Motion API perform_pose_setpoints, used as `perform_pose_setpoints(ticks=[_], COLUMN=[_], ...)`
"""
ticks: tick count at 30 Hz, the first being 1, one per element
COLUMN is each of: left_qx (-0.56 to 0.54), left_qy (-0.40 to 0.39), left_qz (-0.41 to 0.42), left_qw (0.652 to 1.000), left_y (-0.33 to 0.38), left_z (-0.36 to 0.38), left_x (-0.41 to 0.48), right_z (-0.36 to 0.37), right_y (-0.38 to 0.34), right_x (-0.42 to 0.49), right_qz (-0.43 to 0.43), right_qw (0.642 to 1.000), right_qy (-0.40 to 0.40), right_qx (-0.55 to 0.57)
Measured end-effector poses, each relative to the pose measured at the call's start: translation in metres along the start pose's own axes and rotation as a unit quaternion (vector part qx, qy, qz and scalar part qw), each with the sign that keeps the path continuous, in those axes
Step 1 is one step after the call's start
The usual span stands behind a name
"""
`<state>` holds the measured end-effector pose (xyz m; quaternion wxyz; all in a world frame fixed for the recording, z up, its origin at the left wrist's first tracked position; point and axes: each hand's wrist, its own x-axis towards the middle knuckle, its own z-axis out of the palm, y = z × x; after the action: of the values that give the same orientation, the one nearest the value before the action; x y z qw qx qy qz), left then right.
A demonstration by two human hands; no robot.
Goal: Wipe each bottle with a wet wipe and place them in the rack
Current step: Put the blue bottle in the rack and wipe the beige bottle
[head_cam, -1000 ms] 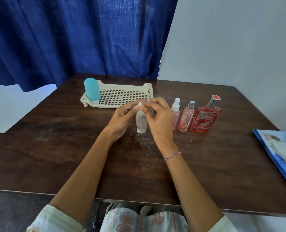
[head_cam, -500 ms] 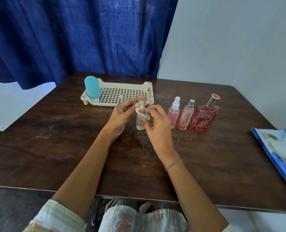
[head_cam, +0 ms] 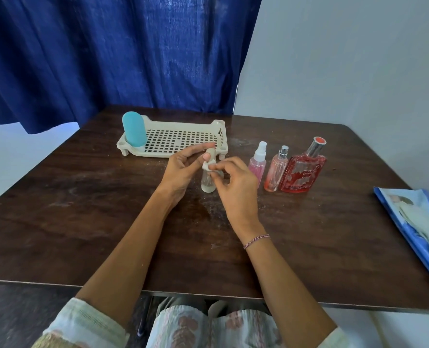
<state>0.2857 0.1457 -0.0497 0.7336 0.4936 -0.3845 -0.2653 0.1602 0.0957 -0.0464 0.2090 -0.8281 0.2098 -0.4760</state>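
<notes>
Wiping looks under way on bottle 2 of 5: the left hand [head_cam: 183, 172] pinches the top of a small clear bottle [head_cam: 207, 185] standing on the dark wooden table [head_cam: 83, 222] just before the perforated cream rack [head_cam: 180, 140], while the right hand [head_cam: 237, 189] pinches a crumpled white wet wipe [head_cam: 206, 166] against its neck. 1 rounded blue bottle [head_cam: 134, 129] stands racked; 3 glassy pink and red bottles [head_cam: 275, 172] wait. Next, probably, an upright lift into the rack.

Upper half of bottle [head_cam: 207, 186] hidden by left hand [head_cam: 180, 172] and right hand [head_cam: 236, 188]. Only a scrap of wipe [head_cam: 206, 166] shows between fingers. Near-right corner of rack [head_cam: 173, 140] behind left fingers. Right edge cuts pack [head_cam: 414, 222], print blurred. Pattern on red bottle [head_cam: 301, 175] unreadable.
</notes>
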Motion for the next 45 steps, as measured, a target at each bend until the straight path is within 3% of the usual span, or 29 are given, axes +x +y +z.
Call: perform_pose_setpoints(ticks=[6, 11, 15, 20, 26, 34, 39, 45], left_qx=[0.013, 0.042, 0.04, 0.052, 0.07, 0.098, 0.079, 0.064], left_qy=[0.004, 0.01, 0.021, 0.027, 0.042, 0.062, 0.082, 0.088], left_qz=[0.009, 0.03, 0.026, 0.033, 0.05, 0.063, 0.051, 0.039], left_qw=[1.0, 0.999, 0.999, 0.998, 0.995, 0.991, 0.992, 0.993], left_y=[0.001, 0.001, 0.002, 0.002, 0.004, 0.007, 0.007, 0.007], left_z=[0.001, 0.002, 0.003, 0.005, 0.006, 0.01, 0.011, 0.008], left_x=[-0.001, -0.003, -0.003, -0.005, -0.007, -0.007, -0.007, -0.007], right_z=[0.0, 0.0, 0.0, -0.002, -0.001, -0.002, 0.003, 0.005], right_y=[0.001, -0.003, 0.002, 0.002, 0.005, 0.006, 0.009, 0.005], right_x=[-0.001, 0.001, -0.001, -0.001, -0.001, -0.002, -0.004, -0.004], right_qz=[0.019, -0.005, 0.029, 0.012, 0.04, 0.014, 0.042, 0.032], right_qw=[1.0, 0.999, 0.999, 0.999, 0.998, 0.999, 0.997, 0.998], right_qy=[-0.015, 0.034, -0.016, 0.021, -0.014, -0.011, -0.068, -0.04], right_qx=[0.0, 0.028, 0.024, 0.04, 0.037, 0.047, 0.02, 0.022])
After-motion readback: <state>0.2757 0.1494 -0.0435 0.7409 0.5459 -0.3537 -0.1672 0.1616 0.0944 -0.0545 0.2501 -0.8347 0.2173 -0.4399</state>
